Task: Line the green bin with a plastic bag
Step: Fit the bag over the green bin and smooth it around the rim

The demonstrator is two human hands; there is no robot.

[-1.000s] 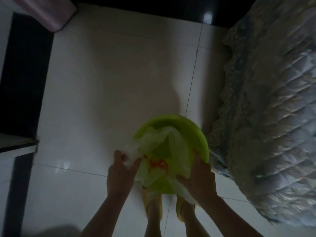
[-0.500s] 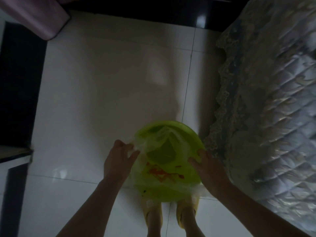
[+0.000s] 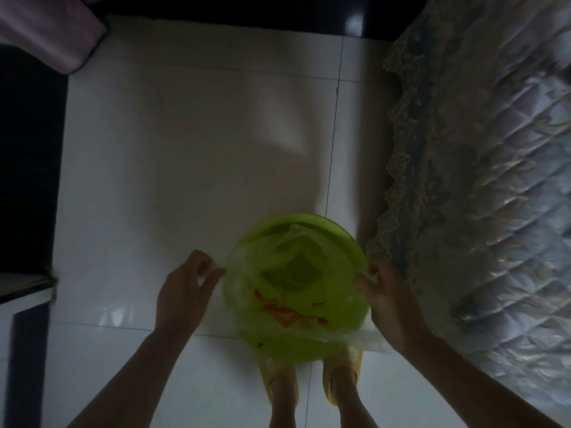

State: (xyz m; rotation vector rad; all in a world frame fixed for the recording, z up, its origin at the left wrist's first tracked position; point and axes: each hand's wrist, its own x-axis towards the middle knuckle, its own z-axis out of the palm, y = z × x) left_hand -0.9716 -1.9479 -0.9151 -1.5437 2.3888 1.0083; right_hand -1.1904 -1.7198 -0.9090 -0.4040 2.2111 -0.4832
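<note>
A round green bin (image 3: 336,239) stands on the white tiled floor just ahead of my feet. A clear plastic bag (image 3: 272,291) with red print is spread over its mouth and sags into the inside. My left hand (image 3: 185,291) pinches the bag's edge at the bin's left side, pulled out past the rim. My right hand (image 3: 389,301) grips the bag at the bin's right rim, and a loose flap of plastic hangs below that hand. The far part of the rim shows bare green.
A bed with a quilted, lace-edged cover (image 3: 482,186) runs close along the bin's right side. Dark furniture (image 3: 27,168) lines the left, and a pink cloth (image 3: 46,29) hangs at the top left. My feet in yellow slippers (image 3: 343,375) stand right behind the bin.
Both hands moved apart, left hand leftward and right hand rightward, stretching the bunched bag wide across the bin's mouth.
</note>
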